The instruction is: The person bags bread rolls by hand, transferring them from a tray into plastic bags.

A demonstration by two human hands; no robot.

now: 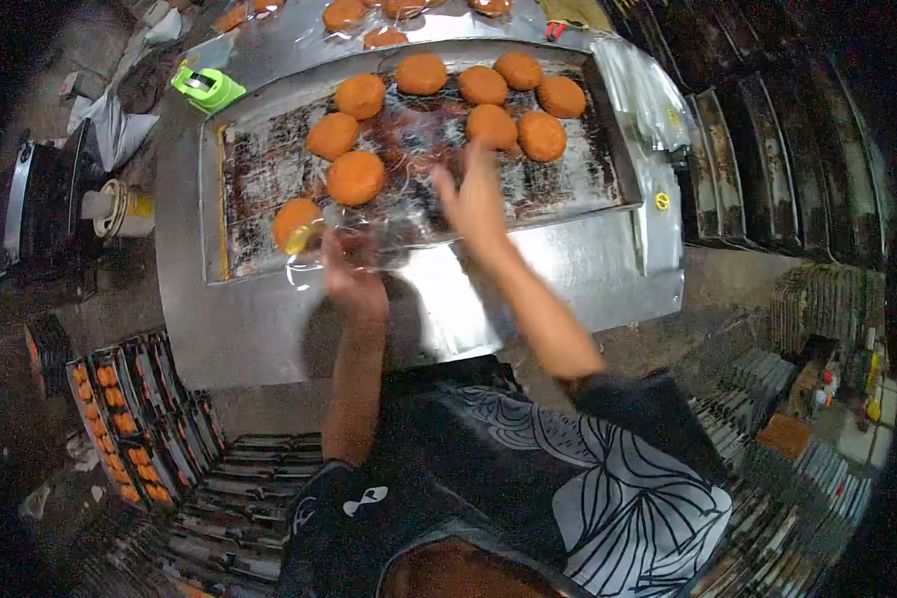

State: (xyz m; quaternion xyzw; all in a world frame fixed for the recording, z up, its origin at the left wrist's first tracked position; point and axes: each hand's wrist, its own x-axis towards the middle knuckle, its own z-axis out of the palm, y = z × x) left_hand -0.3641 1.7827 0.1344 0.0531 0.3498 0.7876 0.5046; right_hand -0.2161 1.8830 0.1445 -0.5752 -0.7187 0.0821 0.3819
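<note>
Over the near side of the metal tray, your left hand is raised, its blurred fingers clamped on a clear plastic bag. Your right hand angles forward, thumb spread from the fingers, fingertips at a round orange-brown bun. Steel tabletop spreads between the tray's near rim and your torso. Ten such buns lie inside the rim.

Left hand: holding clear plastic
Right hand: moving near a bun
Tray: carrying round orange-brown buns
Tape dispenser: sitting beside the tray
</note>
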